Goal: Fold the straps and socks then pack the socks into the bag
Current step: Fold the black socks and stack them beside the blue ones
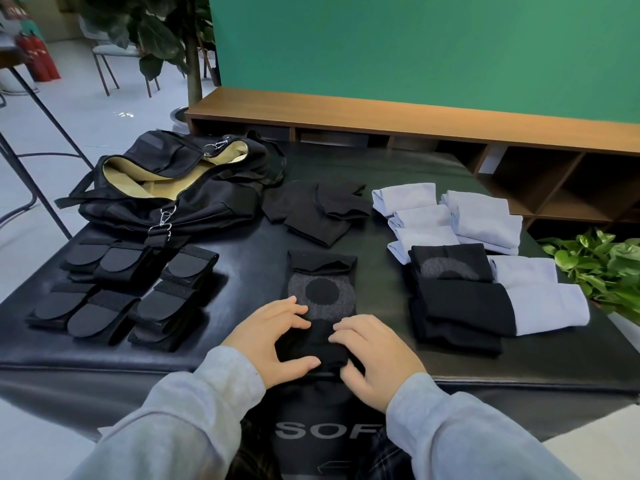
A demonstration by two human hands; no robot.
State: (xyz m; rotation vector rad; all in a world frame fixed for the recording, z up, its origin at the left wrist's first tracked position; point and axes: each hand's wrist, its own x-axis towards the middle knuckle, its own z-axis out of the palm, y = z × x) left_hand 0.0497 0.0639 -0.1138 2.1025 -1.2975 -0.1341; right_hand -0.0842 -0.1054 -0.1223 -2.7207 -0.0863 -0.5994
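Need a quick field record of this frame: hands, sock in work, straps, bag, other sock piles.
left hand: grips the near end of the black sock, thumb under the fold
right hand: grips the same end from the right
black sock: laid flat at centre of the black table, grey ring pattern up, near end being rolled or folded
straps: folded, grouped at left
bag: open, far left, tan lining visible
black socks: folded pile behind centre
light socks: folded, at right
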